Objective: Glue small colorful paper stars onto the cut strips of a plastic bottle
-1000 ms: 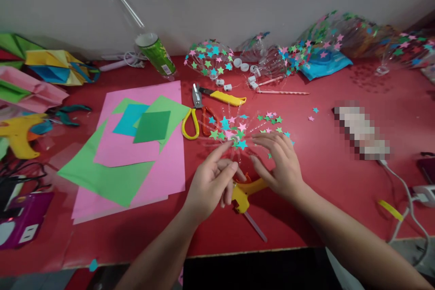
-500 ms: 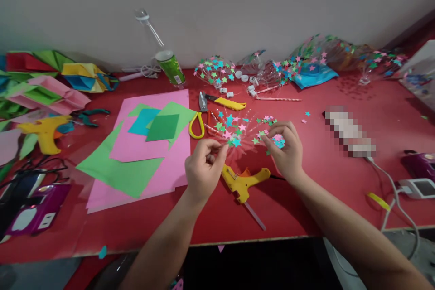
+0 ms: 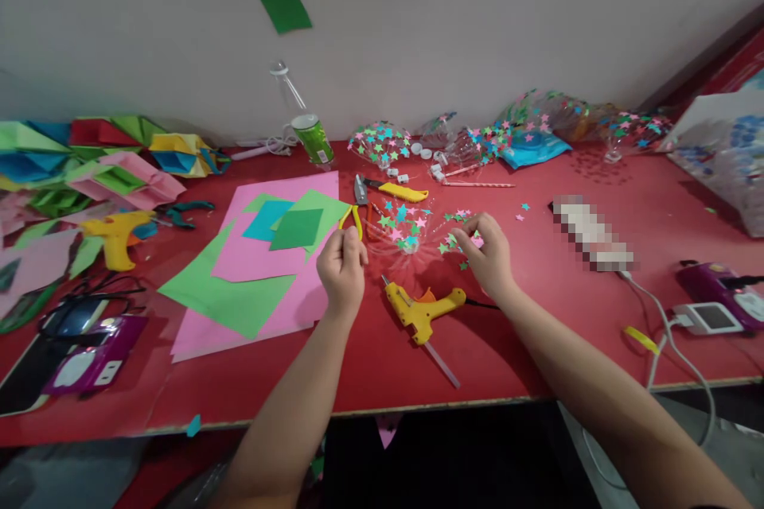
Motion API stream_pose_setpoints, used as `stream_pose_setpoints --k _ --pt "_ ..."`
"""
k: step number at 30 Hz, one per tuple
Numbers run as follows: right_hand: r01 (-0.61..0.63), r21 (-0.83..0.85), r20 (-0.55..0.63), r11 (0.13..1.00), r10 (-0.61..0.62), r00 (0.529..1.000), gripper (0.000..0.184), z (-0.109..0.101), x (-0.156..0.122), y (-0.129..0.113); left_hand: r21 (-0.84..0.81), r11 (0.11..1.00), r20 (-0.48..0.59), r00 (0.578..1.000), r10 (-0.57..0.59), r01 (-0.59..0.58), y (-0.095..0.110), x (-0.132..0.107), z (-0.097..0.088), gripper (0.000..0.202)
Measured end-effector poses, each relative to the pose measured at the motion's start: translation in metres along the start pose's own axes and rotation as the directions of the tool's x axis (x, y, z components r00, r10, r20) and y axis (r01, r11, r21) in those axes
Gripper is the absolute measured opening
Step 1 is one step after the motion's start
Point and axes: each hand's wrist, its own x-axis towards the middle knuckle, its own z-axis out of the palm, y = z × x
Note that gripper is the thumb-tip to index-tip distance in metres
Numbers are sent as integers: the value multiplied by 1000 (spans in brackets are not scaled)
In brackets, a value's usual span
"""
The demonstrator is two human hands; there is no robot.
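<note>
My left hand is closed with fingers pressed together, beside the yellow-and-red handled pliers. Whatever it pinches, if anything, is too small to make out. A spray of clear strands tipped with coloured stars sits between my hands. My right hand has thumb and forefinger pinched over loose star sequins; whether something thin is between them cannot be seen. Below the spray lies a yellow hot glue gun with a glue stick in its back end.
Pink and green paper sheets lie at left, with folded paper shapes behind. A yellow-handled cutter, a green can and finished star sprays stand toward the wall. A phone-like blurred item and cables are at right.
My left hand has moved left, away from the star spray and over toward the pliers' handles, so my hands are farther apart. My right hand stays near the loose stars. The view has shifted slightly.
</note>
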Motion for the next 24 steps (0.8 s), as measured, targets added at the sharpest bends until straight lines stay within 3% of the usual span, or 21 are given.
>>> stream_pose_setpoints --k 3,6,9,12,15,18,20,24 --pt "47 -33 -21 998 -48 999 21 2 -1 0 -97 995 -81 996 -48 40 -7 5 4 21" --pt "98 -27 -64 995 -99 993 10 3 -4 -4 -149 989 -170 985 -33 8 -16 9 6 25" --pt "171 0 -28 985 -171 985 6 3 -8 -10 -176 982 -190 977 -101 67 -25 13 7 24" --pt "311 -13 57 950 -310 949 7 1 -11 -15 -229 956 -139 966 -219 183 -31 13 9 23" --pt "476 -98 190 874 -453 871 13 0 -13 -19 -363 872 -25 932 -362 329 -34 11 13 26" --pt "567 -153 327 809 -500 802 19 2 -14 -19 -415 825 30 912 -409 384 -35 9 15 29" --pt "577 -187 363 795 -490 793 16 5 -14 -16 -418 822 28 910 -414 387 -35 9 15 29" --pt "530 -265 351 806 -431 831 11 8 -11 -7 -410 814 -4 892 -453 411 -40 16 11 29"
